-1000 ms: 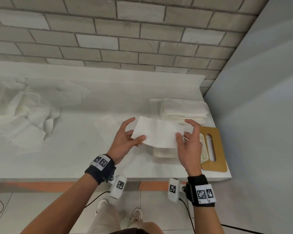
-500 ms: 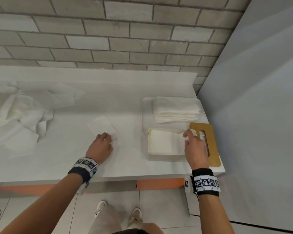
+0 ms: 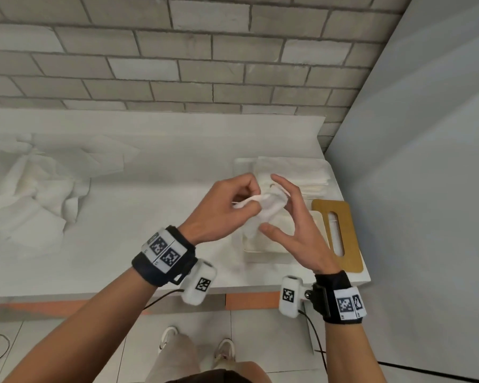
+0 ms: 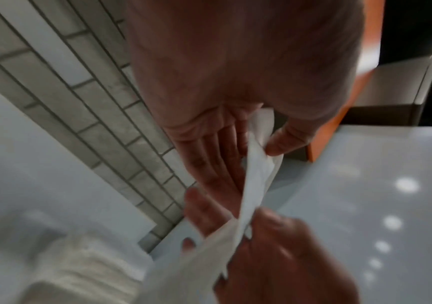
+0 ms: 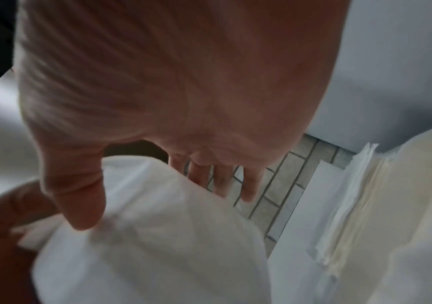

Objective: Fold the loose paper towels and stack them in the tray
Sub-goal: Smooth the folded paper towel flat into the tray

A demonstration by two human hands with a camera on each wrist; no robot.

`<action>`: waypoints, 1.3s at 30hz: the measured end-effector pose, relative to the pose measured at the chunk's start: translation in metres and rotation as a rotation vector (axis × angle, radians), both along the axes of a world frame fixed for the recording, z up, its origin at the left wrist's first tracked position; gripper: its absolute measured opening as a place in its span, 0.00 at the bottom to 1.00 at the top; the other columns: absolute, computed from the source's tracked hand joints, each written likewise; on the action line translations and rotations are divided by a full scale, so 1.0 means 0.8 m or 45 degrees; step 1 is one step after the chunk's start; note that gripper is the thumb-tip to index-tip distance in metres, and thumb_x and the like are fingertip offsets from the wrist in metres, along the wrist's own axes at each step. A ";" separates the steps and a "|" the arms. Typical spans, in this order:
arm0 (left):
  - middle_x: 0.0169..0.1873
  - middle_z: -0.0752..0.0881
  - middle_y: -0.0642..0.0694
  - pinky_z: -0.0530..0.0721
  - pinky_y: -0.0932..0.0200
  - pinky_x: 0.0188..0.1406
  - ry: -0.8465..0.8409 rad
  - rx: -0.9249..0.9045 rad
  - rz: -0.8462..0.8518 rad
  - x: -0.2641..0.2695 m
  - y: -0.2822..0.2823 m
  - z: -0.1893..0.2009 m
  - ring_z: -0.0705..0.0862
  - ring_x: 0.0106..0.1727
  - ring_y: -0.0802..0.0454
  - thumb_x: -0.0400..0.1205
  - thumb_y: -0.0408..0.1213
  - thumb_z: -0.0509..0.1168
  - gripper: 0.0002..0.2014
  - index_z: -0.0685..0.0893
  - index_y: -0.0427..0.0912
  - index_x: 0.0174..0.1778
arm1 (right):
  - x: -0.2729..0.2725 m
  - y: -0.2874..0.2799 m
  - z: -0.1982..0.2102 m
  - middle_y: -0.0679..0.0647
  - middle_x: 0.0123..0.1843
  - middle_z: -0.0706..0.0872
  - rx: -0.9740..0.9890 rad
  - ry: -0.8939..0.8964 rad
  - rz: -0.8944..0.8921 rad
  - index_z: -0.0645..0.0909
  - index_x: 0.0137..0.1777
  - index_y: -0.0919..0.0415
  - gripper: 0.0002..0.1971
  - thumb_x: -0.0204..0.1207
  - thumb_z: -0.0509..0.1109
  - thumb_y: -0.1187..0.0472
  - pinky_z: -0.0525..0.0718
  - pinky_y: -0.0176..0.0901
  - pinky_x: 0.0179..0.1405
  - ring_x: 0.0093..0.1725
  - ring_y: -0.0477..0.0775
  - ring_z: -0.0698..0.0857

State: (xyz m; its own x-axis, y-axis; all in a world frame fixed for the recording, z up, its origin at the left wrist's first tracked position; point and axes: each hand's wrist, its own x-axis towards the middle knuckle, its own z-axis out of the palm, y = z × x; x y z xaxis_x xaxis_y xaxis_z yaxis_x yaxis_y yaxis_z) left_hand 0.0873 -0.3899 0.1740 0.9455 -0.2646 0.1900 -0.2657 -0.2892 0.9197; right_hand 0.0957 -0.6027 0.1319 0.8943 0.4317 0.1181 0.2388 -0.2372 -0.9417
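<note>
Up close, the left hand (image 3: pixel 219 208) is pinching one end of a paper towel (image 3: pixel 263 214) between thumb and curled fingers, while the right hand (image 3: pixel 293 225), at its 3 o'clock, is cupping the sheet with fingers spread and thumb against it. Both are hovering over the cream tray (image 3: pixel 263 248) on the counter (image 3: pixel 122 244). Beyond, at 12 o'clock, a folded stack (image 3: pixel 302 175) is sitting; loose towels (image 3: pixel 31 194) are lying at 9 o'clock.
</note>
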 end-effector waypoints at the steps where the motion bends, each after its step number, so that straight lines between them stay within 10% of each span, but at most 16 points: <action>1: 0.34 0.84 0.45 0.77 0.65 0.44 -0.016 -0.059 0.019 0.004 -0.007 0.008 0.80 0.37 0.55 0.81 0.33 0.66 0.04 0.78 0.37 0.44 | -0.001 -0.003 0.003 0.45 0.79 0.85 0.034 0.066 -0.040 0.66 0.89 0.41 0.41 0.82 0.82 0.61 0.82 0.53 0.79 0.80 0.52 0.83; 8: 0.46 0.91 0.51 0.89 0.58 0.37 0.160 -0.249 0.371 0.032 -0.032 -0.040 0.90 0.43 0.53 0.85 0.42 0.76 0.16 0.76 0.45 0.59 | 0.009 -0.063 -0.022 0.52 0.58 0.96 0.096 0.236 -0.424 0.77 0.77 0.39 0.30 0.79 0.85 0.58 0.93 0.71 0.60 0.59 0.55 0.95; 11: 0.53 0.90 0.56 0.91 0.56 0.48 0.179 0.030 0.347 0.038 -0.047 -0.089 0.91 0.54 0.50 0.79 0.49 0.82 0.34 0.68 0.56 0.73 | 0.023 -0.080 -0.051 0.45 0.60 0.94 -0.123 0.259 -0.442 0.77 0.74 0.35 0.33 0.75 0.89 0.56 0.94 0.61 0.57 0.58 0.46 0.93; 14: 0.56 0.89 0.47 0.87 0.43 0.60 0.201 0.212 0.433 0.043 -0.052 -0.137 0.86 0.62 0.41 0.85 0.46 0.74 0.30 0.64 0.59 0.77 | 0.044 -0.097 -0.084 0.43 0.65 0.89 -0.272 0.244 -0.494 0.76 0.75 0.36 0.36 0.72 0.91 0.55 0.93 0.56 0.58 0.58 0.44 0.91; 18: 0.42 0.86 0.46 0.88 0.40 0.51 0.135 0.546 0.377 0.035 -0.059 -0.173 0.86 0.44 0.42 0.86 0.41 0.69 0.28 0.63 0.55 0.78 | 0.056 -0.109 -0.108 0.55 0.57 0.88 -0.552 0.162 -0.630 0.74 0.81 0.46 0.35 0.77 0.86 0.61 0.90 0.46 0.48 0.49 0.51 0.89; 22: 0.41 0.79 0.51 0.80 0.45 0.55 0.040 0.901 0.304 0.031 -0.065 -0.185 0.81 0.50 0.42 0.84 0.40 0.69 0.30 0.65 0.51 0.82 | 0.052 -0.096 -0.121 0.58 0.58 0.85 -0.894 -0.013 -0.628 0.71 0.81 0.52 0.36 0.78 0.84 0.67 0.89 0.55 0.51 0.53 0.59 0.88; 28: 0.49 0.84 0.43 0.81 0.48 0.52 0.072 1.062 0.257 0.031 -0.067 -0.175 0.78 0.48 0.43 0.81 0.43 0.72 0.34 0.66 0.48 0.82 | 0.049 -0.084 -0.116 0.62 0.64 0.84 -1.133 -0.131 -0.623 0.72 0.75 0.55 0.31 0.78 0.84 0.66 0.92 0.59 0.44 0.47 0.64 0.90; 32: 0.52 0.79 0.45 0.84 0.50 0.41 -0.314 1.019 0.284 0.050 -0.065 -0.162 0.80 0.51 0.45 0.83 0.44 0.75 0.19 0.82 0.44 0.68 | 0.050 -0.077 -0.097 0.57 0.65 0.81 -0.982 -0.253 -0.664 0.80 0.66 0.51 0.15 0.84 0.80 0.58 0.88 0.53 0.44 0.50 0.60 0.87; 39: 0.56 0.85 0.48 0.82 0.49 0.48 -0.014 1.275 -0.400 0.088 -0.095 -0.172 0.84 0.58 0.45 0.83 0.36 0.77 0.07 0.88 0.44 0.54 | 0.075 -0.048 -0.132 0.56 0.71 0.74 -1.295 0.184 -0.211 0.80 0.72 0.45 0.26 0.77 0.85 0.55 0.82 0.52 0.72 0.70 0.62 0.80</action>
